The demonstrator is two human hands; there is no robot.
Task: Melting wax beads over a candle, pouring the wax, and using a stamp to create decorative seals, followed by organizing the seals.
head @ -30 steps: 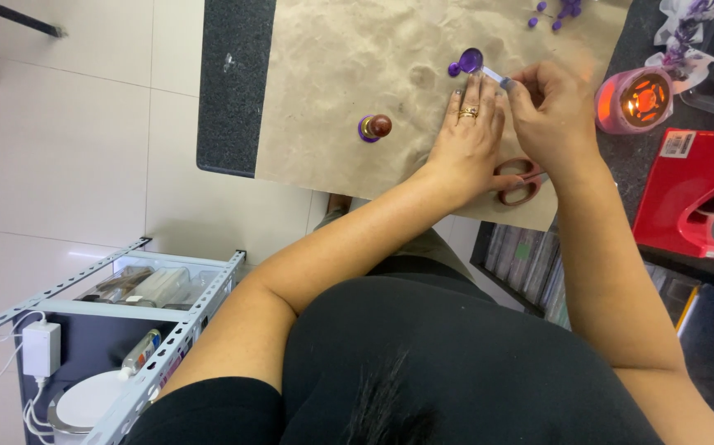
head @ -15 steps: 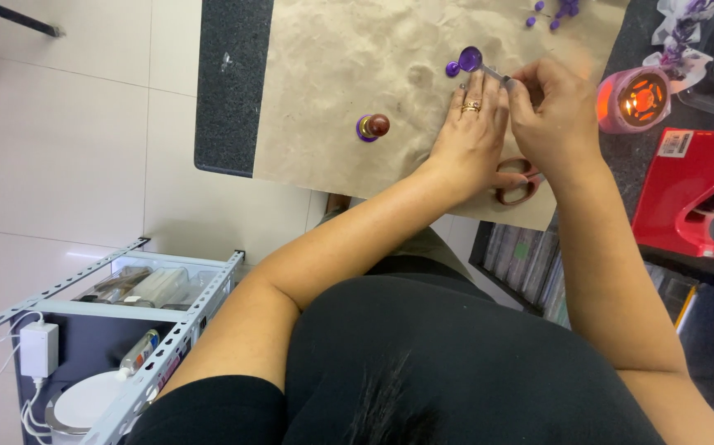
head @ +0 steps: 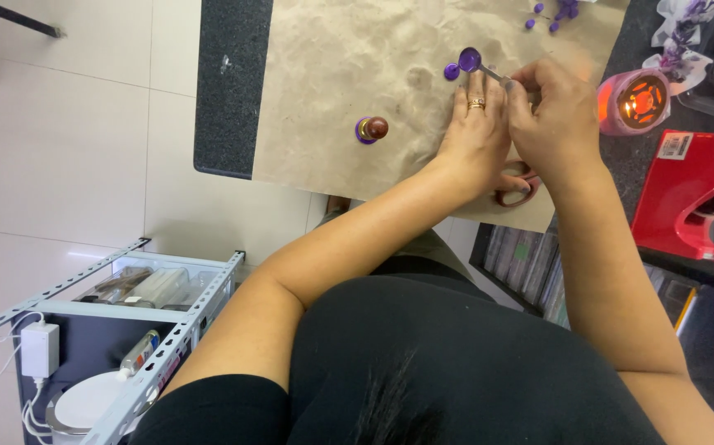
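- Since a second ago the small spoon of purple wax has edged outward beyond the left fingertips, its bowl now lying just past the purple wax blob on the brown paper.
- The right hand pinches the spoon's handle; the left hand lies flat, fingers together, pressing the paper beside the blob.
- Tipping the bowl could drip wax onto those fingers.
- The lit candle warmer stands right of the blob, near the right wrist; a careless sweep could knock it.
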